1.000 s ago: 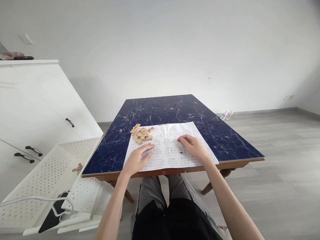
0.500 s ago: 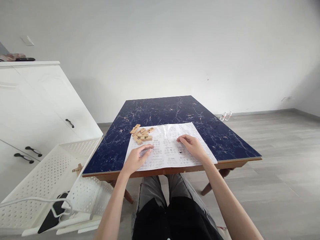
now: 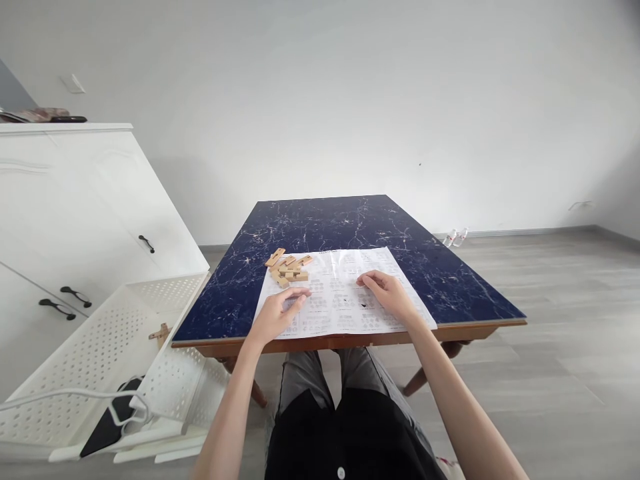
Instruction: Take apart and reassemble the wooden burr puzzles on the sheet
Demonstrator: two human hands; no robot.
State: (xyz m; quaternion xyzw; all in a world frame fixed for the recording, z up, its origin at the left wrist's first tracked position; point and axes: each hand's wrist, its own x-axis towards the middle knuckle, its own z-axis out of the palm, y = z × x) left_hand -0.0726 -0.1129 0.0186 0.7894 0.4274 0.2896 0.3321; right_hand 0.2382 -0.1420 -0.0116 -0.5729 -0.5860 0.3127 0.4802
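Observation:
A large white printed sheet (image 3: 340,313) with rows of small drawings lies flat along the near side of the table. On its left part rests my left hand (image 3: 280,312), fingers extended and thumb apart, holding nothing. Just beyond those fingers sits a loose pile of several notched wooden pieces (image 3: 290,272). My right hand (image 3: 387,293) lies on the sheet's right part, its fingers loosely bent and nothing visible in them. The undersides of both hands are hidden.
The table (image 3: 320,217) has a dark blue marbled top. To the left are a white cabinet (image 3: 90,200) and a perforated white basket (image 3: 105,340) containing a wooden piece (image 3: 160,335). Two clear bottles (image 3: 455,237) stand on the floor by the wall.
The camera view has shifted slightly, so everything appears a little further right. Both hands keep their places on the sheet, and the wooden pieces have not moved.

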